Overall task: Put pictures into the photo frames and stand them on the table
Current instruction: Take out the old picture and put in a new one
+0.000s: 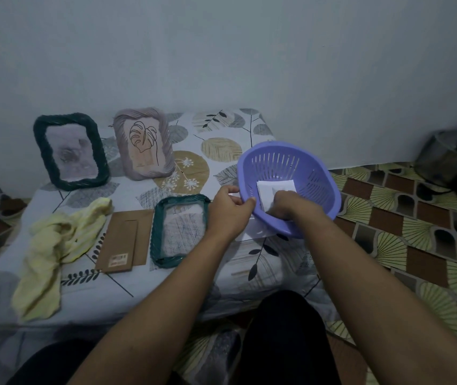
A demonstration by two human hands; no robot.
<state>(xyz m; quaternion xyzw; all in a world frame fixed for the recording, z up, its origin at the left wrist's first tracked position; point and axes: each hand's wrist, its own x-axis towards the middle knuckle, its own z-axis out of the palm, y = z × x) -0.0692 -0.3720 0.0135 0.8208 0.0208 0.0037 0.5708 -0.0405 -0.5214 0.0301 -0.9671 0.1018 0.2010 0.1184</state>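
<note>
Far left of the basket [277, 162] lay your yellow cloth [55, 245], then the backing board [127, 240] just beside the flat teal frame [178, 229], with bare surface [166, 282] toward the front edge. Your left hand [228, 209] pinched the basket's near rim; your right hand [291, 204] curled its fingers onto the pictures [271, 188] inside.

The light is dim, bluish and even, with only faint, soft shadows on the table [127, 284]. Wide-angle distortion bows its edges. Detail is soft throughout, smeariest at the picture's right side, where a metal pot [444, 157] blurs.
</note>
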